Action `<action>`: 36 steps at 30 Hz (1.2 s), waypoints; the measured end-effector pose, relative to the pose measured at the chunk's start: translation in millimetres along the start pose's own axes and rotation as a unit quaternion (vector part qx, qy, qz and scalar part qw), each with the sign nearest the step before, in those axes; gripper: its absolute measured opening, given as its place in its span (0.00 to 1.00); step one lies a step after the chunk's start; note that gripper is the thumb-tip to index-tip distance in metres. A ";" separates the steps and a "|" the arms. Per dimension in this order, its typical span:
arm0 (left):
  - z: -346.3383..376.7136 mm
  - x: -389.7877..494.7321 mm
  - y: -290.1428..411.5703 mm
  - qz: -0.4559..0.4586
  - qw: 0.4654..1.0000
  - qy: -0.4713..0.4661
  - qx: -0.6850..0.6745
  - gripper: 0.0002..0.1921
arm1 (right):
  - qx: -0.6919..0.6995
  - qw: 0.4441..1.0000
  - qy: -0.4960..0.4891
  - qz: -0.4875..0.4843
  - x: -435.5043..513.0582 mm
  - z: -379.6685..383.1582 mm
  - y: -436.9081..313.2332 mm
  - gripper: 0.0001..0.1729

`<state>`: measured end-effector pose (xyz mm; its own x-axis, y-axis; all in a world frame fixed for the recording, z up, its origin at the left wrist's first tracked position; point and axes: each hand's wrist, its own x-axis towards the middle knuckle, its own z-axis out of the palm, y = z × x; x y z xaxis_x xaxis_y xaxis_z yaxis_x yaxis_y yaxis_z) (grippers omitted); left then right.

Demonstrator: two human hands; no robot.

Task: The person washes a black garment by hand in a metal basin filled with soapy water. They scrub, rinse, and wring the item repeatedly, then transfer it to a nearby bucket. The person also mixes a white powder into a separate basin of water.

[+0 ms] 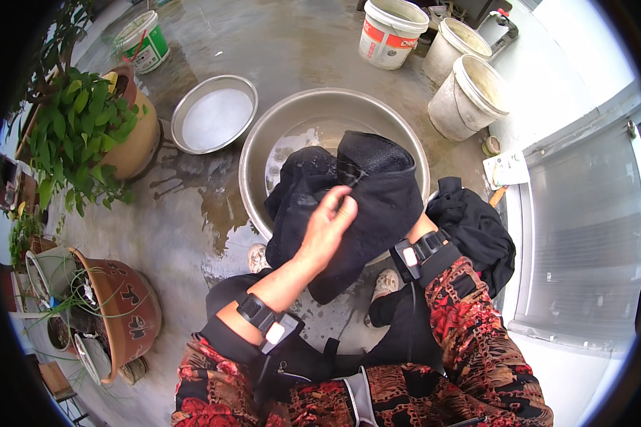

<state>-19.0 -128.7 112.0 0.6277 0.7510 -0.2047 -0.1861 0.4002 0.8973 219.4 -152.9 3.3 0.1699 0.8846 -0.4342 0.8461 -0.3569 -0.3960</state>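
A wet black garment [374,203] hangs over the near side of a large round metal basin [251,128], which has some water at its bottom. My left hand [328,224] is above the cloth near the middle, its fingers bent and slightly blurred; whether it pinches the fabric does not show. The fingers of my right hand [420,227] are hidden under or behind the garment's right side, with only the wrist side in sight. More black cloth [473,229] is heaped just right of the basin.
Left of the basin stands a smaller metal basin [218,118] with whitish contents. Potted plants [131,315] line the left. Several plastic buckets [467,99] stand at the upper right, and a green-and-white bucket [148,48] at the upper left. A glazed door [582,229] is at the right. The concrete floor is wet.
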 end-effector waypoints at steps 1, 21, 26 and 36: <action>-4.3 4.1 -0.8 0.014 0.998 0.067 -0.003 0.33 | -0.002 1.000 -0.004 0.002 0.1 0.0 -0.4 0.29; -29.8 26.8 -24.4 -0.033 0.977 0.156 0.140 0.12 | -0.048 0.996 -0.069 0.007 -2.8 -0.7 -0.3 0.22; -53.5 38.5 1.3 0.097 0.941 0.277 0.166 0.16 | -0.076 0.992 -0.097 0.029 -5.9 -15.6 5.9 0.20; -42.8 12.1 19.0 0.009 0.808 0.081 0.584 0.41 | 0.141 0.985 -0.005 0.096 -47.0 -119.6 10.4 0.20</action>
<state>-47.3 -89.6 109.9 0.5082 0.8478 -0.1517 0.7049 -0.3083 0.6387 280.6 -162.3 116.4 0.3071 0.7896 -0.5313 0.6248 -0.5884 -0.5133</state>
